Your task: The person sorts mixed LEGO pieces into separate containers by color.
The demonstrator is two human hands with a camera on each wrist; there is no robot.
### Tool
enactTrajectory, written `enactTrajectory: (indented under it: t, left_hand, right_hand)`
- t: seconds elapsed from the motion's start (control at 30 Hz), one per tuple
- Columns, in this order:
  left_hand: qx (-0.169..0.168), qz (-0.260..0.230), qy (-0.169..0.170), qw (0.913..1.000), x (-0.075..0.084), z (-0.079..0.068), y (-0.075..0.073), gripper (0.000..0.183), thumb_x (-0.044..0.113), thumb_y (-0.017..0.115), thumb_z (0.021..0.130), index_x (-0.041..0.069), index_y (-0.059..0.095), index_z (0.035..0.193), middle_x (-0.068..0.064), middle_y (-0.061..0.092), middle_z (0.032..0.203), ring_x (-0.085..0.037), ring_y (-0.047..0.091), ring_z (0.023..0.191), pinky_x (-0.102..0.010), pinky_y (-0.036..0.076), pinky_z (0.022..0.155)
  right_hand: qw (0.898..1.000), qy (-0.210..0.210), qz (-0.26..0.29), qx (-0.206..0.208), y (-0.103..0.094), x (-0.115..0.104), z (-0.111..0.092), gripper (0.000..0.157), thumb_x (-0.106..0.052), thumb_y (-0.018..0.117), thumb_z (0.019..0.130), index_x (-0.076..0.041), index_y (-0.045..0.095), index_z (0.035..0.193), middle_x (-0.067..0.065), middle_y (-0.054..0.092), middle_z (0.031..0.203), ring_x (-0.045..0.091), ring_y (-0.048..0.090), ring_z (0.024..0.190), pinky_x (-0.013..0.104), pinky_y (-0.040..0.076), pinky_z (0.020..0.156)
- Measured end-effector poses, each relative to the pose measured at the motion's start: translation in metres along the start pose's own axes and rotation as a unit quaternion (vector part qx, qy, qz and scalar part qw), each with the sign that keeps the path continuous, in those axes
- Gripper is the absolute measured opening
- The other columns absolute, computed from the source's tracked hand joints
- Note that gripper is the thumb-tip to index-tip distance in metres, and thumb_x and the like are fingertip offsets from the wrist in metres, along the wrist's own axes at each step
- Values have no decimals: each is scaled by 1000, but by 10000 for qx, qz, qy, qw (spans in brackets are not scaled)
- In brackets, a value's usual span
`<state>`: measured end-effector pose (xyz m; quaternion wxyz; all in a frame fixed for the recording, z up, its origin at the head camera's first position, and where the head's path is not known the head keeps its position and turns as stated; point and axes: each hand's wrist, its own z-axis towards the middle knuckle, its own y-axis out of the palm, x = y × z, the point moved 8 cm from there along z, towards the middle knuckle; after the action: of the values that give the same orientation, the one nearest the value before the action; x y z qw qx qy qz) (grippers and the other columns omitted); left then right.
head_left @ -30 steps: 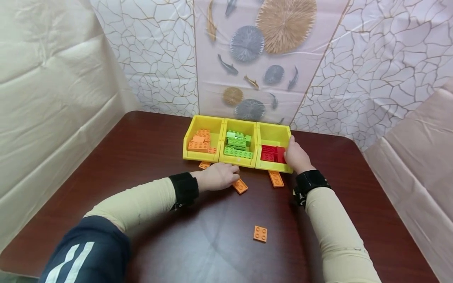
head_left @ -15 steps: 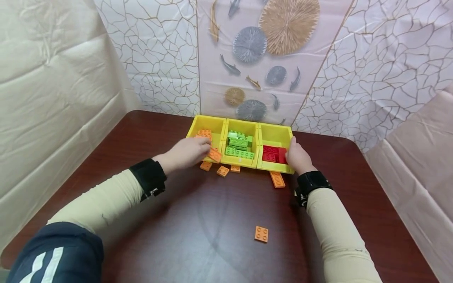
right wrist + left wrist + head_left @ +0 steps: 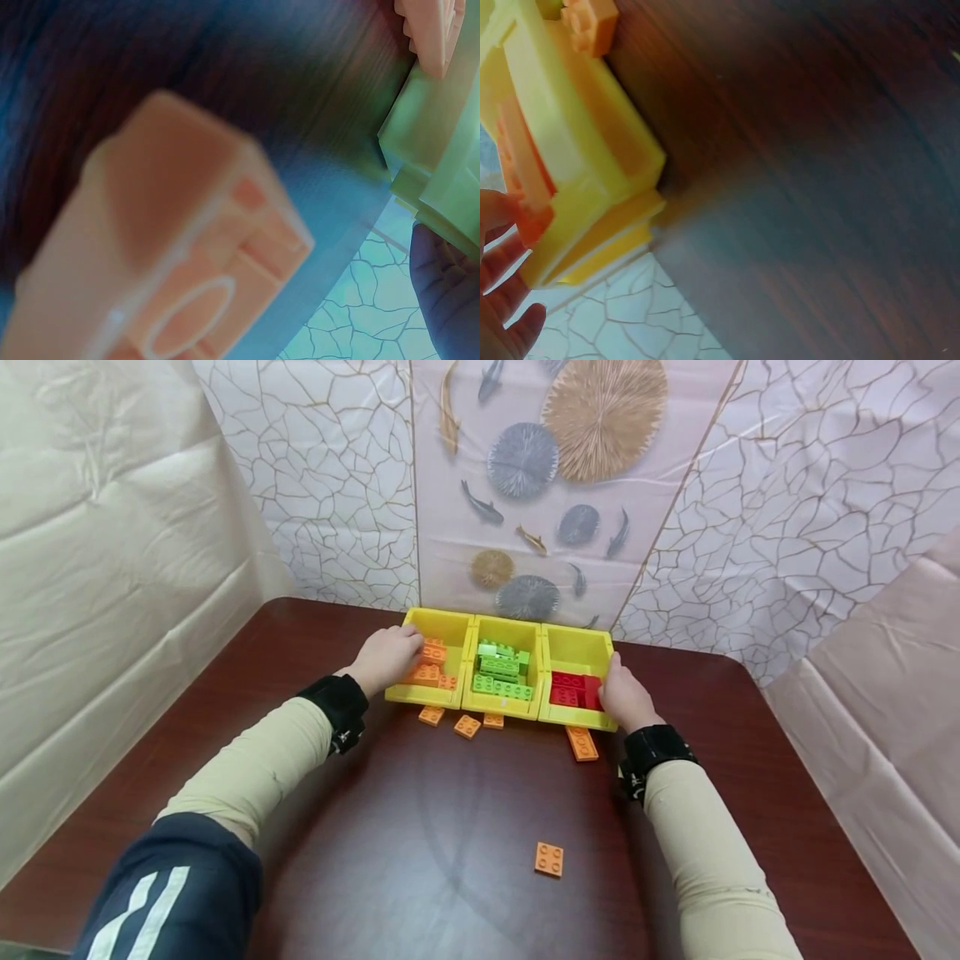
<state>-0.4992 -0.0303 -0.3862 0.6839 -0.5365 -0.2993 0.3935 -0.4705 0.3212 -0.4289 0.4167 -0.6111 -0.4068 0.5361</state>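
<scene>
My left hand [image 3: 386, 656] reaches over the left wall of the left yellow bin [image 3: 456, 625]. In the left wrist view its thumb and fingertips are at the end of an orange brick [image 3: 526, 161] tilted inside that bin, apparently pinching it. My right hand [image 3: 628, 695] holds the outer wall of the right yellow bin [image 3: 577, 647], beside the red bricks [image 3: 567, 695]; its thumb is partly hidden. Under that bin's front edge lies a long orange brick [image 3: 582, 745]. A large blurred orange brick [image 3: 180, 172] is close to the right wrist camera.
Green bricks [image 3: 501, 681] fill part of the middle bin [image 3: 510, 631]. Small orange bricks [image 3: 467, 727] lie along the bins' front. A single square orange brick [image 3: 549, 859] sits nearer on the dark wooden table [image 3: 420, 835]. A patterned cloth [image 3: 345, 485] hangs behind.
My left hand picked up an orange brick before the middle bin, carried it left to the left bin, and has shifted back to its left wall. My right hand stays in place.
</scene>
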Motion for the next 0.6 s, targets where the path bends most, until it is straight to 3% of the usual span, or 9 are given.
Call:
enactTrajectory:
  t: [0.2,0.3,0.4,0.5,0.6]
  left_hand:
    - [-218,195,-39,9996,-6,0,7,16,23,56,93,10,64,97,-5,57,95,-26,53,96,-45,31,96]
    - [-248,223,-10,9994,-5,0,8,17,24,56,93,10,64,98,-5,58,96,-26,53,97,-45,30,97]
    - [-55,260,158,9995,4,-1,3,16,22,55,93,10,65,97,-5,59,95,-25,54,96,-44,33,94]
    - [346,212,692,9968,30,-2,-5,12,18,56,90,10,65,94,-5,61,94,-24,55,94,-41,37,89]
    - [620,66,1592,9853,77,-4,-11,8,12,57,86,11,65,88,-3,62,91,-22,57,89,-39,41,84]
  right_hand:
    - [10000,-31,-30,44,-1,-1,1,70,-11,41,97,5,-8,145,31,31,137,39,44,113,51,38,94]
    - [10000,-27,-29,-4,-1,-1,1,70,-11,41,97,5,-8,145,32,30,138,39,44,114,51,38,95]
    - [10000,-32,-38,-45,1,-1,1,70,-11,41,97,5,-8,145,32,30,138,39,43,115,51,37,95]
    - [10000,-44,-54,-26,1,-1,1,70,-11,41,97,5,-8,145,31,30,138,39,44,114,51,37,95]
    - [9999,-78,-113,29,0,0,1,71,-11,41,97,6,-8,145,32,31,137,39,45,112,51,39,93]
